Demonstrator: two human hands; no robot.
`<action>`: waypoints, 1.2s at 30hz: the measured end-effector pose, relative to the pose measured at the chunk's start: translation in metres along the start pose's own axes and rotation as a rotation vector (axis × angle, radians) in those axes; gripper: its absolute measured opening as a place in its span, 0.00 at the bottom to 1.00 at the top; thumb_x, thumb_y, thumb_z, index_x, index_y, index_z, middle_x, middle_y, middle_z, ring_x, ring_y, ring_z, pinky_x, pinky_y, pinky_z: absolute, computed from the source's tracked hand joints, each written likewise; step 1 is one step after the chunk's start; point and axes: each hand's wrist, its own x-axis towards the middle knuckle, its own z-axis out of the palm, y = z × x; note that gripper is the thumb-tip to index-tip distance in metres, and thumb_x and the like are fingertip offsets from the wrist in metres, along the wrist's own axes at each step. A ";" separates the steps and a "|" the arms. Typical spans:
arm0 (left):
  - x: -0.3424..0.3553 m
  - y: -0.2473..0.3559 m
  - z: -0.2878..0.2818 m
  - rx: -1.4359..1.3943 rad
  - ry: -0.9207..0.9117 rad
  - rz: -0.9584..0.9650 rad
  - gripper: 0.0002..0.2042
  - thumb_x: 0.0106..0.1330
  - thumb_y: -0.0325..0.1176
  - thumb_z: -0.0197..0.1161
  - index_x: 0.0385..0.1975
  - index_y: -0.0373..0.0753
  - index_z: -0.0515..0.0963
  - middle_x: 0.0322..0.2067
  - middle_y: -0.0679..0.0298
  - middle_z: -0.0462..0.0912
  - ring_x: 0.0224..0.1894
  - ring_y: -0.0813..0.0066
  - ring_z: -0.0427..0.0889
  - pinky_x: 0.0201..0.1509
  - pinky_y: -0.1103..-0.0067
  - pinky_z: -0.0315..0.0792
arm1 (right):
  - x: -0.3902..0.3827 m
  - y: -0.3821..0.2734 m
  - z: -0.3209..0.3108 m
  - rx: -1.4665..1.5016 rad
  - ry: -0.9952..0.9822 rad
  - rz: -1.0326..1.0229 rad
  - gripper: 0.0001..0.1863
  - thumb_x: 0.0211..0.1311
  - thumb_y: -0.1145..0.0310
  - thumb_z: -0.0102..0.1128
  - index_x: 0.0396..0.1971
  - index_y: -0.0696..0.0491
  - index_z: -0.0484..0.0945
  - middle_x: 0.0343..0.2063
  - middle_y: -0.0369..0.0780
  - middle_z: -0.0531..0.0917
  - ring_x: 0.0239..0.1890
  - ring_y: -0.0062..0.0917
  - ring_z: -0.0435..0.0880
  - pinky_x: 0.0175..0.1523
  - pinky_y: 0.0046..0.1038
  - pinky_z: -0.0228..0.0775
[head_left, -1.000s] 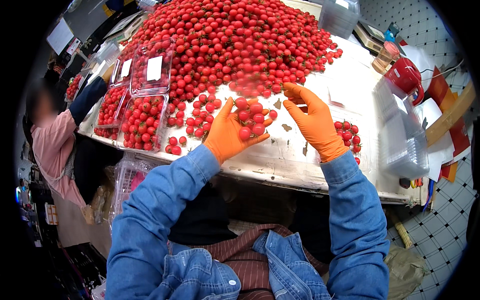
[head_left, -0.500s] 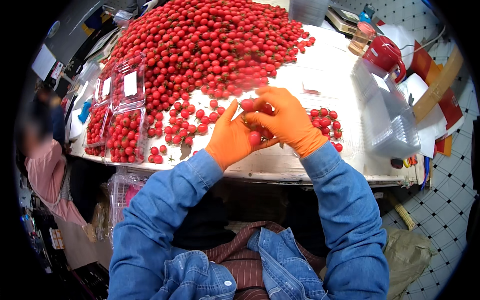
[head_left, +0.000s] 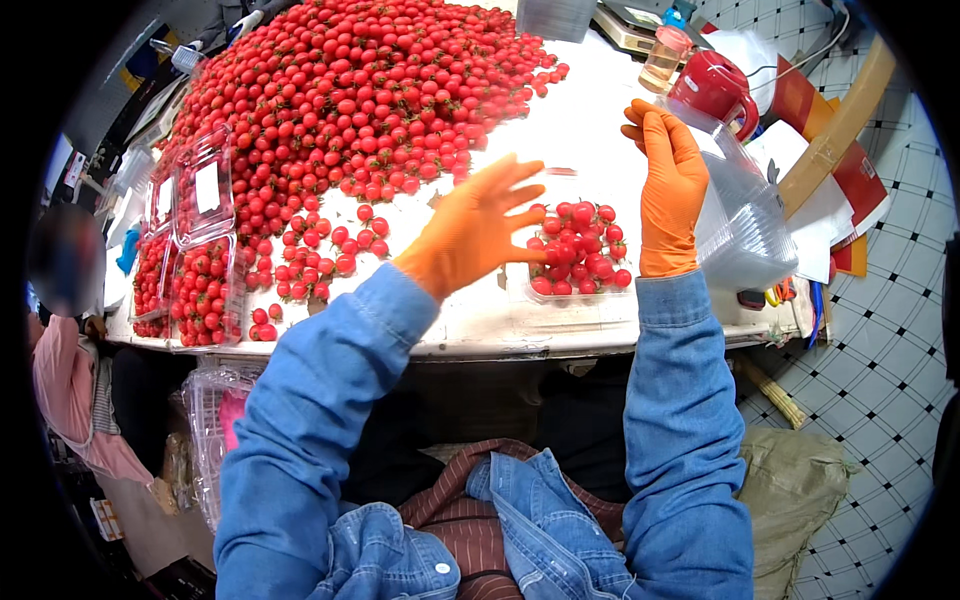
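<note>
Both hands wear orange gloves. My left hand is open, fingers spread, at the left side of a clear plastic box full of cherry tomatoes. No tomato shows in it. My right hand is raised to the right of that box, by a stack of clear plastic boxes. Its fingers stretch away from me and nothing shows in them. Beyond the left hand spreads a large heap of cherry tomatoes. Several loose ones lie to its left.
Filled clear boxes with raised lids stand at the left end of the white table. A red mug, a jar with a pink lid and a scale are at the back right. Another person's pink sleeve shows far left.
My hands have parted, and the tomatoes they held are gone from them. The right hand moved right and away from me; the filled box now shows uncovered. The view shifted right.
</note>
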 end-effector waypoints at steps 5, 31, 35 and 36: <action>-0.022 0.034 -0.060 0.553 0.102 0.410 0.25 0.69 0.48 0.53 0.58 0.37 0.71 0.56 0.57 0.73 0.61 0.64 0.69 0.63 0.63 0.64 | -0.005 0.004 0.006 0.000 -0.036 0.023 0.12 0.69 0.70 0.53 0.43 0.62 0.79 0.39 0.39 0.83 0.41 0.22 0.81 0.49 0.23 0.73; -0.126 0.021 -0.160 1.821 -0.029 0.273 0.44 0.51 0.44 0.73 0.66 0.34 0.57 0.66 0.47 0.57 0.69 0.48 0.54 0.71 0.61 0.51 | -0.144 0.070 0.151 -0.616 -1.308 -0.129 0.28 0.48 0.54 0.65 0.45 0.59 0.73 0.41 0.46 0.77 0.45 0.40 0.76 0.51 0.38 0.68; -0.137 0.045 -0.159 1.968 0.063 0.525 0.32 0.51 0.39 0.72 0.58 0.38 0.69 0.58 0.53 0.70 0.61 0.51 0.67 0.63 0.67 0.63 | -0.121 0.047 0.107 -0.548 -1.150 -0.221 0.33 0.48 0.56 0.68 0.53 0.58 0.71 0.42 0.48 0.76 0.48 0.41 0.75 0.55 0.38 0.67; -0.148 0.054 -0.154 1.948 0.202 0.438 0.31 0.51 0.39 0.72 0.56 0.37 0.71 0.54 0.53 0.72 0.57 0.52 0.70 0.59 0.67 0.66 | -0.114 0.035 0.103 -0.619 -1.183 -0.152 0.36 0.47 0.55 0.69 0.56 0.57 0.69 0.43 0.48 0.75 0.49 0.41 0.75 0.55 0.37 0.68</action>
